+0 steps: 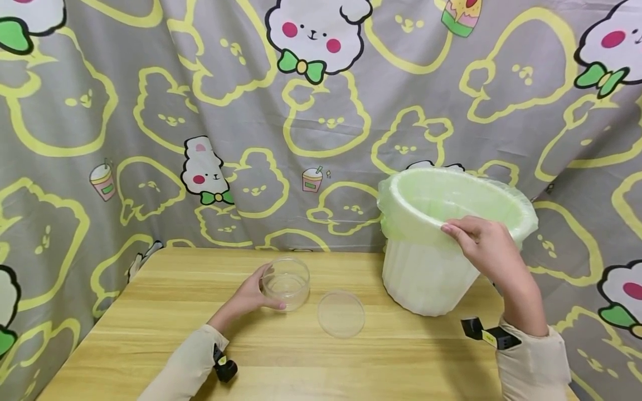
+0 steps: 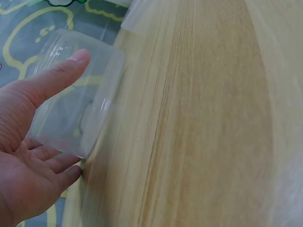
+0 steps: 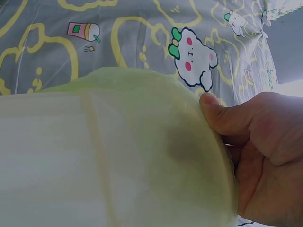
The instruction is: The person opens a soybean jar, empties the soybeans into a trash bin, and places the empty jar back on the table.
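My left hand [image 1: 251,293] holds a round clear plastic container [image 1: 287,285] from its left side, thumb at the front and fingers curving round the back. The container stands on the wooden table, its top uncovered. Beside it, to the right, a clear round lid [image 1: 341,314] lies flat. With thumb and fingers, my right hand [image 1: 484,245] pinches the front rim of a white trash bin [image 1: 426,278]. A pale green plastic bag [image 3: 156,118] lines the bin and folds over its rim. The bin's lower inside is hidden.
A grey curtain [image 1: 341,217] with yellow outlines and cartoon animals hangs close behind the wooden table [image 1: 301,356]. The bin stands at the table's right rear. Black wrist cameras sit on both sleeves.
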The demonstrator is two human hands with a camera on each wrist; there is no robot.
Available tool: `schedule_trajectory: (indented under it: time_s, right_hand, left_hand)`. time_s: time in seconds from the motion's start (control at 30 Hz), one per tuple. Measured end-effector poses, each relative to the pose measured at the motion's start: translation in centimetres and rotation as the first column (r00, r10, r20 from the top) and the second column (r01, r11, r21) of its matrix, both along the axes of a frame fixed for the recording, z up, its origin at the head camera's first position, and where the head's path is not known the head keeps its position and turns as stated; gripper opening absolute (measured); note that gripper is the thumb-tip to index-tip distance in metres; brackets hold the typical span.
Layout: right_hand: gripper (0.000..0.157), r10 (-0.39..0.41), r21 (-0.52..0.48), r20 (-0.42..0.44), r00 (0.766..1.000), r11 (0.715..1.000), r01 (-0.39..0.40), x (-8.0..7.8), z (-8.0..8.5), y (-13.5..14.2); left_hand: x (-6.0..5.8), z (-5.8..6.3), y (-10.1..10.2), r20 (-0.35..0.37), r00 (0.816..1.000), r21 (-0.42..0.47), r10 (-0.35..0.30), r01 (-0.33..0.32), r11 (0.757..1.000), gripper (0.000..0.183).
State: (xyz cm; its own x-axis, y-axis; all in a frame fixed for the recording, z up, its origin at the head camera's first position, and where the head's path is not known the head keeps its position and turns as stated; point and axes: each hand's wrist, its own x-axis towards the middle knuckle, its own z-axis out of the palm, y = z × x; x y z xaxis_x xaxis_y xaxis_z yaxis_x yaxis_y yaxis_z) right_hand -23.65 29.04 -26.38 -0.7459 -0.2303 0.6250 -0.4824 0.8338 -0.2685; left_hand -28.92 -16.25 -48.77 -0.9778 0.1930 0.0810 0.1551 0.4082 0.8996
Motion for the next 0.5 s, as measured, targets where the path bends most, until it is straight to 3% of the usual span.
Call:
schedule_trajectory:
  time_s: [0.03, 0.3, 0.5]
  right_hand:
    - [0.023, -0.001, -0.003, 0.003, 1.000, 1.000, 0.001, -0.02, 0.05, -0.02]
    - [0.023, -0.017, -0.012, 0.017, 1.000, 1.000, 0.017, -0.05, 0.16, 0.23]
    - [0.021, 0.011, -0.024, -0.009, 1.000, 1.000, -0.011, -0.33, -0.02, 0.08]
  left_hand:
    - [-0.26, -0.36, -0.16, -0.001, 1.000, -0.006, -0.001, 0.001, 1.000, 0.118]
    - [0.12, 0.11, 0.05, 0.009, 1.000, 0.000, -0.019, 0.019, 1.000, 0.115]
    - [0.23, 0.04, -0.33, 0.016, 1.000, 0.033, -0.021, 0.021, 0.999, 0.116]
